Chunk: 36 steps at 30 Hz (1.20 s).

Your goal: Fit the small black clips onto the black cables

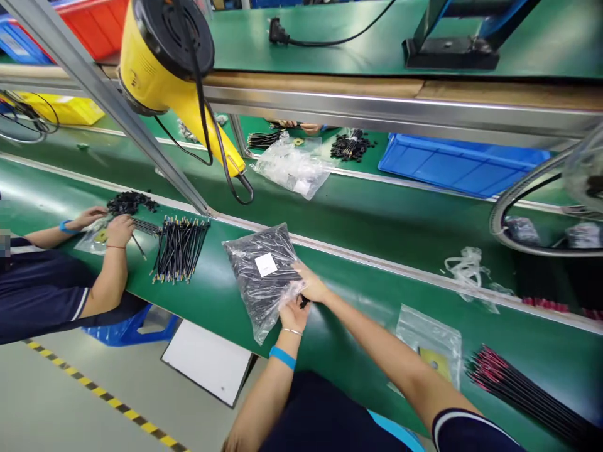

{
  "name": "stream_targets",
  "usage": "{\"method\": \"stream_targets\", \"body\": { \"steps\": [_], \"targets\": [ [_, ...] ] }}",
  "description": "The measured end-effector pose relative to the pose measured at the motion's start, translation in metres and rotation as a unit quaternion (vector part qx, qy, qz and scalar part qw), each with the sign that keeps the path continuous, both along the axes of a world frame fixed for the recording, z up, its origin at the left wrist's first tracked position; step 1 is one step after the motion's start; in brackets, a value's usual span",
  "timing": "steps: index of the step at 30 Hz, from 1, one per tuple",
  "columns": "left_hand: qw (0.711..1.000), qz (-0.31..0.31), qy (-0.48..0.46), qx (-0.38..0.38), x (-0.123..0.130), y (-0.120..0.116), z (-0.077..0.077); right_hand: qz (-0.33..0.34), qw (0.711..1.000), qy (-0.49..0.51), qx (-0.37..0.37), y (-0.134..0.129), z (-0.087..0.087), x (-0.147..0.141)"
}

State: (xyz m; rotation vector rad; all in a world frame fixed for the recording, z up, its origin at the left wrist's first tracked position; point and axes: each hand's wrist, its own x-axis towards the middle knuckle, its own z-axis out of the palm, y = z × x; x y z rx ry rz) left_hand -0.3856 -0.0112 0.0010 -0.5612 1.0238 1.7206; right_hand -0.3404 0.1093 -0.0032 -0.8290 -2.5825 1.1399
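A clear plastic bag (249, 292) full of small black parts lies on the green bench, with a white label on its upper face. My left hand (293, 314), wearing a blue wristband and a thin bracelet, grips the bag's near right edge. Beside its fingers a small black part (304, 302) shows. My right hand (309, 284) is at the bag's right edge, fingers closed on the plastic; the fingertips are partly hidden, and I cannot tell whether they are inside.
At left a co-worker's hands (120, 231) handle thin black cables near a cable pile (181, 250) and black parts (129, 202). A yellow heat gun (188, 103) hangs above. To my right lie a zip bag (431, 342) and red-ended black cables (522, 389). A blue bin (461, 164) stands across.
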Motion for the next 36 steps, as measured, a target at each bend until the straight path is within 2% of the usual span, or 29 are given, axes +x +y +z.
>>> {"method": "stream_targets", "body": {
  "steps": [4,8,14,17,23,28,32,36],
  "targets": [
    [0.999,-0.001,0.003,-0.039,0.015,0.015,-0.002,0.015,0.998,-0.043,0.035,0.026,0.001,-0.013],
    [0.997,0.021,0.006,-0.079,0.015,0.014,-0.002,0.039,0.996,-0.054,0.057,0.036,0.002,-0.031],
    [0.993,0.056,-0.004,-0.107,0.013,-0.001,0.002,0.158,0.985,-0.026,0.071,0.028,0.009,0.003],
    [0.992,0.071,-0.013,-0.101,0.013,-0.004,-0.001,0.18,0.981,-0.023,0.075,0.029,0.01,0.007],
    [0.995,0.066,-0.032,-0.062,0.001,0.0,-0.005,0.148,0.985,-0.068,0.063,0.033,0.003,-0.04],
    [0.998,0.041,-0.044,-0.001,-0.01,0.001,-0.001,0.233,0.968,-0.089,0.035,0.043,-0.001,-0.058],
    [0.998,0.035,-0.051,0.015,-0.013,-0.001,-0.002,0.305,0.949,-0.083,0.018,0.045,-0.001,-0.046],
    [0.997,0.026,-0.059,0.032,-0.011,0.001,-0.004,0.317,0.947,-0.046,0.019,0.036,-0.003,-0.011]
  ]
}}
